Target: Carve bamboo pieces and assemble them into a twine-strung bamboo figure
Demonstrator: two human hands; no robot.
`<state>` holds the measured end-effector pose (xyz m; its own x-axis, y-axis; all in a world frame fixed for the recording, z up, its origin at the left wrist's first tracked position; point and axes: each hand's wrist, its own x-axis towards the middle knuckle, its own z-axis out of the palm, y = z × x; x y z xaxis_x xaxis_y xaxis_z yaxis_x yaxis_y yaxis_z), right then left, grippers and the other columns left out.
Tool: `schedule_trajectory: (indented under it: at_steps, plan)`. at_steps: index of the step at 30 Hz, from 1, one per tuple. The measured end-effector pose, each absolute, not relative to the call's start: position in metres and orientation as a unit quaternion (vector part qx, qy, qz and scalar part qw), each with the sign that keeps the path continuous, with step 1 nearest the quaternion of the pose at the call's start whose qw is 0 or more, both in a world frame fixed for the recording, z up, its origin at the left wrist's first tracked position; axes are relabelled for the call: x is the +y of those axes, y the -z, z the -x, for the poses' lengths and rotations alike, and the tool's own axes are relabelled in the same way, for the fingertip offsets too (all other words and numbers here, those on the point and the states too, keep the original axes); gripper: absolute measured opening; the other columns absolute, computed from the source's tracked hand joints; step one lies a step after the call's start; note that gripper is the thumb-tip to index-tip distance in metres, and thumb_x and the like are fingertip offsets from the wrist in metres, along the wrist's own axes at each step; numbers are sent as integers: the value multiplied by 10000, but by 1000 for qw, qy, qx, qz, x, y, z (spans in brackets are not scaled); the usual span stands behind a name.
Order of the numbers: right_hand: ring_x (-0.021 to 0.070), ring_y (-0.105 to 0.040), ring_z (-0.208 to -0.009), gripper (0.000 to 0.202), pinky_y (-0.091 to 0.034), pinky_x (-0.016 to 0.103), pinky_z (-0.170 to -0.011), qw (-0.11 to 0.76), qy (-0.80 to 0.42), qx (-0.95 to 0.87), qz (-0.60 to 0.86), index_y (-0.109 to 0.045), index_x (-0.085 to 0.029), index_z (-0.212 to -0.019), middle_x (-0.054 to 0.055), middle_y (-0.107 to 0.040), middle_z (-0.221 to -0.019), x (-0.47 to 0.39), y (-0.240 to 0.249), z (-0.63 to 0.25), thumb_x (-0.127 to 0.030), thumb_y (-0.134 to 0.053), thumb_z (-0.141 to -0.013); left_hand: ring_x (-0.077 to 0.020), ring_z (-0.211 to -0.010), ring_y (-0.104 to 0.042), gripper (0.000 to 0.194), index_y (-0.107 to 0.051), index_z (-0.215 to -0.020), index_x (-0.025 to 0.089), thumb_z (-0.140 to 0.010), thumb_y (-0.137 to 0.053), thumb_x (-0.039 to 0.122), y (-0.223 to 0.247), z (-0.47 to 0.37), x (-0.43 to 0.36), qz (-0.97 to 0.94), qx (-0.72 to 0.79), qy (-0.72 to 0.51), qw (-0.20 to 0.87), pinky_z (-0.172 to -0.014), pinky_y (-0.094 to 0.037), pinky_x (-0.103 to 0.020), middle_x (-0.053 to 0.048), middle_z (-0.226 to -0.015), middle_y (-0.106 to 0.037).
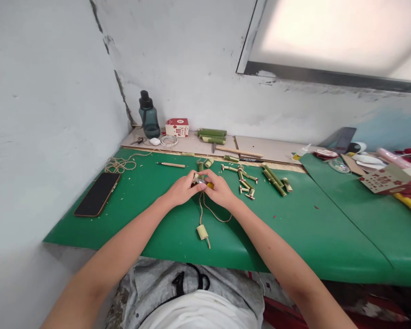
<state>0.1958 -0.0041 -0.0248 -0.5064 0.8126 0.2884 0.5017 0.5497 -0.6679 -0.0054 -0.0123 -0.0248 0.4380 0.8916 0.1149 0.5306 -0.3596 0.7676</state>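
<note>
My left hand is closed, its fingertips around a small bamboo piece that they mostly cover. My right hand meets it from the other side, closed on a yellow-handled metal tool; its exact kind is hidden by the fingers. Thin twine hangs from between the hands toward me. A short pale bamboo tube is threaded on one strand and lies on the green mat. Just beyond my fingertips sits another short bamboo piece.
Right of my hands lies a jointed bamboo figure, with bamboo sticks beside it. Left are a phone, coiled twine and a pencil-like stick. A hammer, bottle and box stand or lie along the wall.
</note>
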Motion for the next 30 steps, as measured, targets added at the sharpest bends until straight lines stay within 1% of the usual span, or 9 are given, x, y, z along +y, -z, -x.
schedule_trajectory:
  at_steps: [4, 7, 12, 16, 18, 22, 25, 30]
  plan:
    - [148, -507, -596, 297, -337, 254, -624, 304, -264, -822, 403, -574, -222, -1215, -37, -629, -713, -3, 26, -195, -306, -562, -930, -191, -691, -533, 449, -442, -1012, 224, -970, -416, 671, 29, 4, -11, -782, 466, -260, 323, -625, -334, -298, 9, -776, -579]
    - [155, -534, -629, 273, -349, 258, -642, 311, -256, -819, 409, -588, -220, -1180, -25, -648, -730, -3, 27, -195, -310, -579, -922, -198, -705, -542, 445, -432, -978, 230, -974, -399, 673, 32, 4, -10, -783, 473, -252, 318, -636, -348, -303, 6, -783, -580]
    - [170, -585, -677, 267, -371, 266, -662, 311, -251, -814, 421, -602, -222, -1165, -4, -700, -792, -4, 27, -194, -303, -581, -912, -203, -716, -552, 447, -433, -974, 232, -976, -388, 677, 35, 4, -9, -784, 477, -245, 313, -644, -358, -309, 5, -790, -578]
    - [185, -616, -737, 237, -393, 276, -686, 318, -248, -804, 437, -633, -227, -1123, 20, -730, -880, -4, 27, -193, -303, -586, -903, -200, -722, -557, 447, -446, -994, 231, -989, -360, 669, 36, 3, -9, -785, 475, -250, 309, -648, -356, -309, 4, -804, -580]
    - [183, -612, -736, 262, -394, 273, -680, 324, -259, -803, 427, -635, -224, -1153, 18, -720, -868, -4, 26, -193, -306, -580, -909, -200, -736, -568, 452, -453, -1031, 231, -989, -361, 671, 35, 3, -10, -783, 475, -254, 311, -652, -359, -307, 3, -819, -593]
    - [153, -539, -638, 355, -360, 260, -639, 325, -291, -808, 396, -600, -213, -1268, -30, -628, -714, -4, 22, -195, -273, -541, -923, -197, -722, -558, 485, -443, -1078, 230, -964, -401, 699, 31, 3, -12, -777, 478, -261, 316, -631, -346, -295, 7, -813, -592]
    - [140, -501, -612, 414, -337, 255, -628, 315, -304, -815, 379, -559, -221, -1338, -46, -605, -702, -5, 19, -196, -268, -539, -927, -192, -676, -531, 510, -439, -1068, 226, -940, -438, 720, 27, 4, -13, -778, 480, -259, 311, -597, -322, -291, 11, -782, -575]
    - [141, -506, -625, 399, -339, 256, -647, 310, -307, -814, 383, -559, -222, -1309, -48, -603, -707, -5, 21, -196, -237, -547, -910, -215, -692, -562, 530, -447, -1120, 224, -946, -414, 724, 25, 6, -13, -792, 482, -241, 287, -606, -325, -299, 0, -790, -598]
